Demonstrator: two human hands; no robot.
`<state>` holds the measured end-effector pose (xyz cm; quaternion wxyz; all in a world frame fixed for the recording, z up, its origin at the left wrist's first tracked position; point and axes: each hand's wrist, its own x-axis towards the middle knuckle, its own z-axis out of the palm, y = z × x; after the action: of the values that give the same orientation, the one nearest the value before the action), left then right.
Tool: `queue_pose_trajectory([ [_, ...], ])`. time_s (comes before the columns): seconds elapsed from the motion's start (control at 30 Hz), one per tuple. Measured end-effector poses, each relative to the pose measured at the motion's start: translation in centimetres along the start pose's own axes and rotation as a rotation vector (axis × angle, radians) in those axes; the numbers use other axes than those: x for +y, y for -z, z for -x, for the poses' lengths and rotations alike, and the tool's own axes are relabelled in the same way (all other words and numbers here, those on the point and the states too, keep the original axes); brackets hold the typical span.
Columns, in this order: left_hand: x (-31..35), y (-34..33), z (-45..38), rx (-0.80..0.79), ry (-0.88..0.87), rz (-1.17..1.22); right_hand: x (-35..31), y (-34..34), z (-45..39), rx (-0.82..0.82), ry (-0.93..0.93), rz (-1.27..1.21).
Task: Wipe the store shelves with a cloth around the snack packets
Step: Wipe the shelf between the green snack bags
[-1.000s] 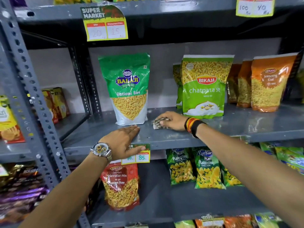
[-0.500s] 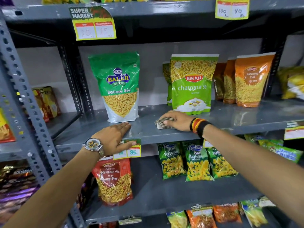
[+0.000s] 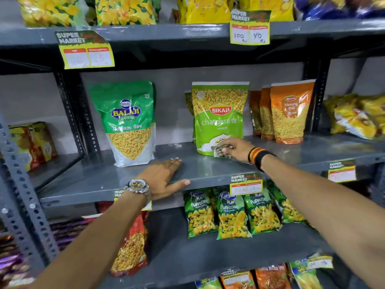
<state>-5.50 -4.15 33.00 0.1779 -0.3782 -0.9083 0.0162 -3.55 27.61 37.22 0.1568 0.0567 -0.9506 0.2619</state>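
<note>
Whereas half a second ago the cloth (image 3: pixel 221 150) was pressed on bare shelf between the two green packets, it is now held against the foot of the Bikaji packet (image 3: pixel 218 117), so the wipe is judged to have been carried rightward up to that packet's base. The right hand (image 3: pixel 236 149) is curled over the cloth, which is bunched under the fingers and pinched there; whether it lies flat on the shelf (image 3: pixel 200 163) or is slightly lifted cannot be told. The left hand (image 3: pixel 164 176) is spread flat on the shelf's front part, fingers forward and thumb hooked over the front lip, and nothing is held in it; it is judged to be used as a brace. It has been shifted to the right along the lip. The strip between the Balaji packet (image 3: pixel 127 122) and the Bikaji packet is bare, and it is taken as already covered. Open room is left in front of the Bikaji packet and onward to the right, where a clear band of shelf runs before the orange packets (image 3: pixel 289 113). Those packets stand close together, just beside the Bikaji one, so little gap is offered between them. Care is called for at the Bikaji base, since a push there could tip the upright packet backward.
</note>
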Motion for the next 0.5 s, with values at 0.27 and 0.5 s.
queue_pose_trajectory([
  [0.27, 1.9, -0.8, -1.4, -0.047, 0.049, -0.053, 2.6, -2.7, -2.3, -0.018, 0.074, 0.042],
  [0.5, 2.0, -1.0, -1.2, -0.051, 0.071, -0.059, 2.0, -1.3, 0.1, -0.173, 0.183, -0.03],
])
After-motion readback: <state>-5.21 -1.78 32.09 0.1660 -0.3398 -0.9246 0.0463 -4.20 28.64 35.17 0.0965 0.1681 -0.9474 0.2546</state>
